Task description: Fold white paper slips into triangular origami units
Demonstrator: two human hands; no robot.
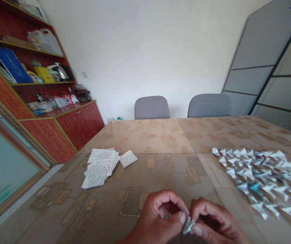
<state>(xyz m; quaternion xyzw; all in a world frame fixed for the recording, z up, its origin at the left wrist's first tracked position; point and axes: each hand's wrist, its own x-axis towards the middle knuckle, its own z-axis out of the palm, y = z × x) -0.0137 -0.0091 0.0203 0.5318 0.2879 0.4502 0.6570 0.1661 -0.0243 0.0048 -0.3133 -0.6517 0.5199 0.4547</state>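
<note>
Pinching a small, pale, folded piece of paper (187,226) between your fingertips, you have both bare hands together at the bottom of the view, over the near part of the table. Your left hand (158,217) grips the paper between thumb and index finger, the index curved over in an arch. Your right hand (215,222) grasps the opposite side, its thumb low against the paper and its other fingers curled inward. Whether the piece touches the table beneath, you cannot tell from here.

Under your hands spreads a brown tabletop covering with a pattern of outlined rectangles (147,183). To your left, beyond your left hand, lies a loose, overlapping pile of white rectangular paper slips with printed lines (101,167), and just beside it, on its right, one separate white printed slip (128,159). To your right, well apart from that pile, stand many small, pointed, whitish folded-paper pieces in uneven rows (267,179); one among them shows a teal patch (255,187).

Across the table from you, two grey rounded chair backs (152,107) rise above the far edge, before a plain white wall (145,51). A reddish-brown wooden shelf unit (76,127) stands on your left.
</note>
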